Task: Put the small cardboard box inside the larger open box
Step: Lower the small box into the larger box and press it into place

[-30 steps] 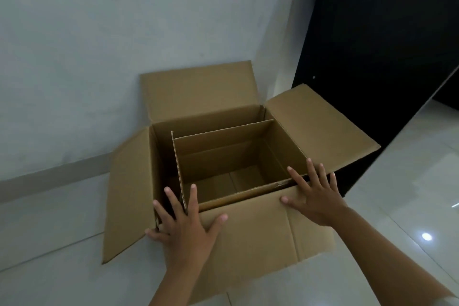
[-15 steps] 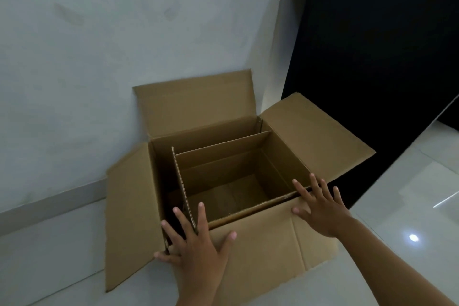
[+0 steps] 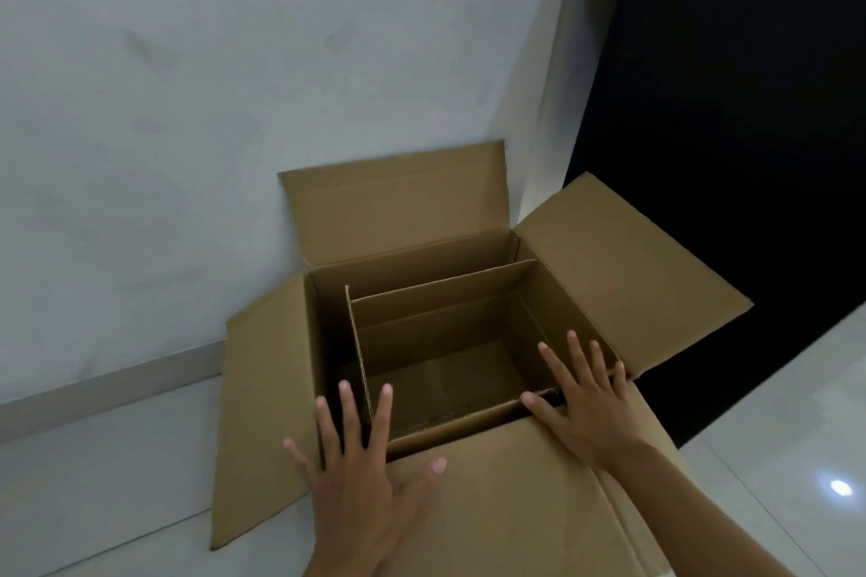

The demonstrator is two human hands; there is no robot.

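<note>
The larger open box (image 3: 262,394) stands on the floor against the wall, all its flaps spread outward. Inside it, pushed toward the right side, sits the small cardboard box (image 3: 436,333), open at the top and empty, with a dark gap along its left and back. My left hand (image 3: 361,478) hovers over the near left corner, fingers spread, holding nothing. My right hand (image 3: 586,398) lies with spread fingers over the near right corner, at the small box's front rim and the near flap.
A white wall (image 3: 234,84) with a grey skirting rises behind the box. A black door (image 3: 731,108) stands to the right. Glossy white floor tiles (image 3: 773,412) lie on the right, with a light reflection.
The view has closed in on the box. Both hands moved forward from the near flap to the box's near corners, fingers still spread.
</note>
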